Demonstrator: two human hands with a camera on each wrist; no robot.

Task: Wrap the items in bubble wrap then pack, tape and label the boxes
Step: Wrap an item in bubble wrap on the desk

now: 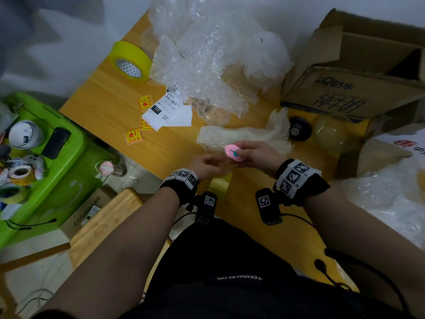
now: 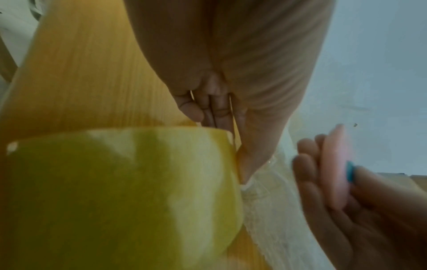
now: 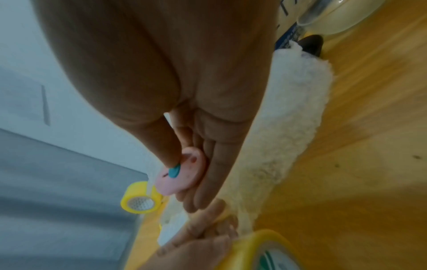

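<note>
Bare forearms wear black wristbands point(image 1: 301, 180) with white coded tiles and cabled cameras point(image 1: 268, 207).

A yellow wooden bench point(image 1: 110, 104) stands against a pale wall point(image 1: 69, 42). Beside it sit a wooden stool point(image 1: 103, 217) and a green plastic bin point(image 1: 69, 162) on light floor tiles point(image 1: 34, 284).

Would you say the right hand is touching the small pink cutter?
Touching. The right wrist view shows the right hand holding the pink cutter, thumb pressed on its blue slider and fingers behind it.
</note>
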